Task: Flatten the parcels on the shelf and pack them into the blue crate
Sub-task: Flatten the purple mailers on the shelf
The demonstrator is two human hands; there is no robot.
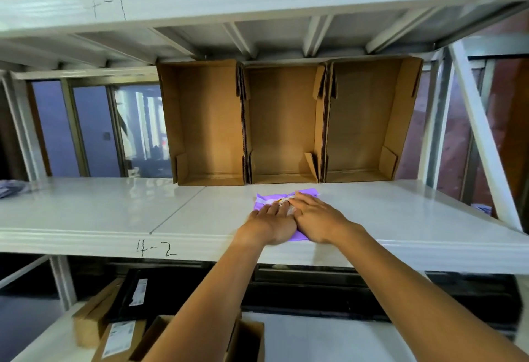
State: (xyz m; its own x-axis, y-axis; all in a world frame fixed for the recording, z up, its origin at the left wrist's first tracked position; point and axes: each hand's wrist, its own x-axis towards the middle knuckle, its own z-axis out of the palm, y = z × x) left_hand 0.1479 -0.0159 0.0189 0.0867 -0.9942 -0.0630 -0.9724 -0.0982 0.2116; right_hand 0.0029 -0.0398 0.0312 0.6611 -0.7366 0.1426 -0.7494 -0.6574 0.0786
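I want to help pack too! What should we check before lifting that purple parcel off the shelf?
1. Both hands on the purple parcel: ok, the left hand and the right hand press flat on it.
2. Parcel resting on the shelf: ok, near its front edge.
3. Parcel fully flattened: cannot tell, the hands cover most of it.
4. Is the blue crate ready: cannot tell, it is not in view.
5. Are the cardboard boxes out of the way: ok, they stand behind the parcel.
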